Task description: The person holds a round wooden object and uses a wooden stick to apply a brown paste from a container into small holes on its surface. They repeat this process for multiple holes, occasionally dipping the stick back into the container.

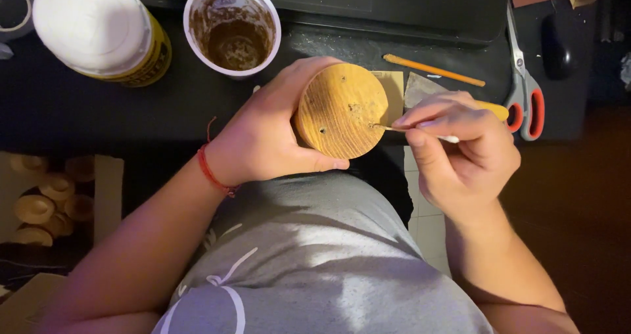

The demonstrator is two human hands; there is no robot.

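Fingers of the left hand point(263, 137) wrap closed around a round wooden block point(342, 111), holding it over the lap just off the tabletop point(79, 104) edge. Beside the block, the right hand point(460, 150) pinches a thin stick point(394, 129) shut, its tip touching the block's face. Beyond the block stand a brown-smeared cup point(231, 25) and a white-lidded jar point(98, 28); scissors point(524, 88) lie past the right hand.
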